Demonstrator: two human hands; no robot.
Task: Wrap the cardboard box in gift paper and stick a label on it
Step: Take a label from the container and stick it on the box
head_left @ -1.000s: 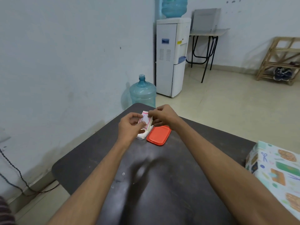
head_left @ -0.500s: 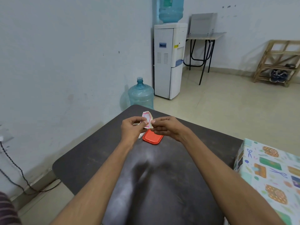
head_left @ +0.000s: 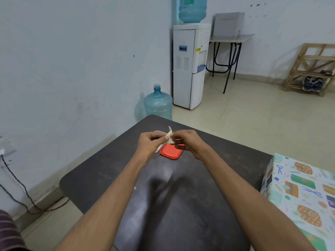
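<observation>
Fingers of the left hand (head_left: 151,144) pinch the label (head_left: 170,138) just above the red lid (head_left: 171,153), right hand (head_left: 188,142) pinching its other edge, probably to peel the backing; the wrapped box (head_left: 299,192) sits well right of the lid.

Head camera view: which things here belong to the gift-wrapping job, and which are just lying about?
Job: wrapped box; label, pinched by left hand and right hand; perhaps the red lid.
Lying about: water dispenser; blue bottle on the floor; wooden rack.
</observation>
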